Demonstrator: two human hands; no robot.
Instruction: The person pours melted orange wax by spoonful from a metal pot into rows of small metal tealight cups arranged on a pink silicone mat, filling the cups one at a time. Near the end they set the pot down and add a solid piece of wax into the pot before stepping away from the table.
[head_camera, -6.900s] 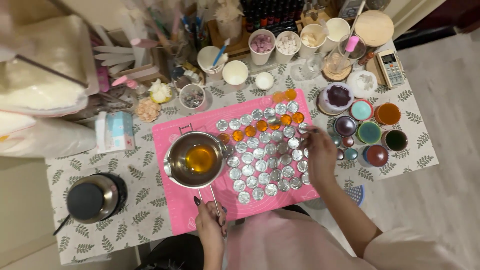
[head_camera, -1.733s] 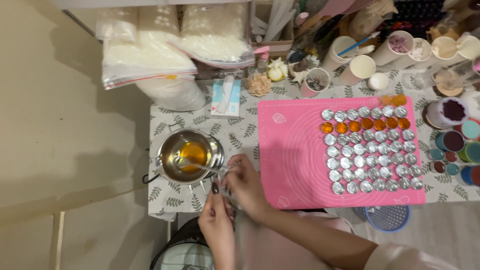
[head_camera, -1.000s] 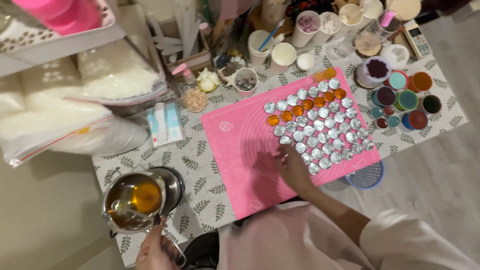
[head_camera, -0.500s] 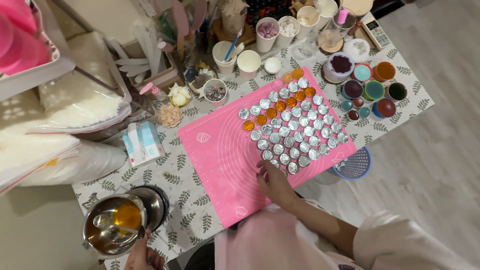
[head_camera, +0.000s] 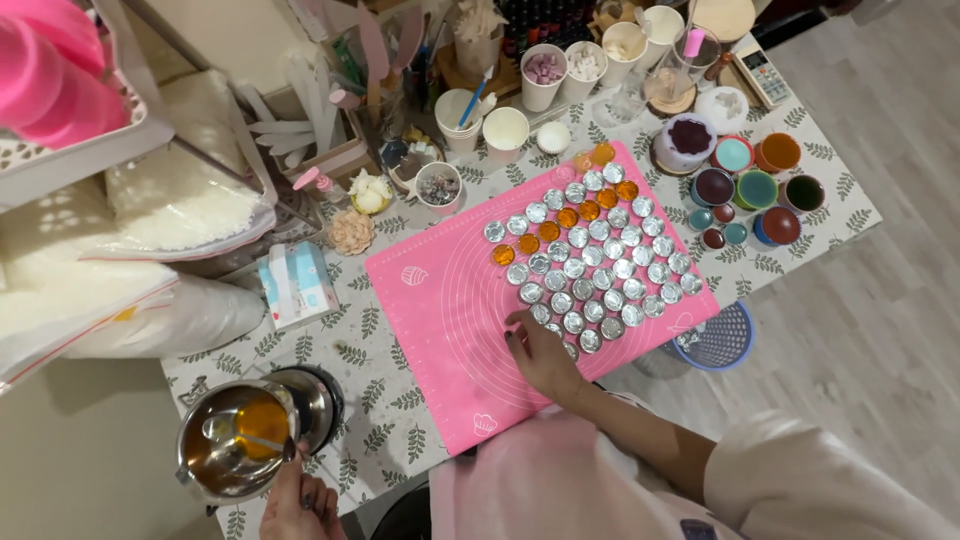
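My work table (head_camera: 800, 255) carries a pale cloth printed with green leaf sprigs and stands at an angle across the view. Grey wood-grain plank flooring (head_camera: 900, 330) runs to my right and beyond the far corner. To my left, a plain beige surface (head_camera: 90, 460) sits below the table edge. A white wire shelf (head_camera: 120, 150) overhangs the upper left. Lighting is even and soft; shadows are faint.
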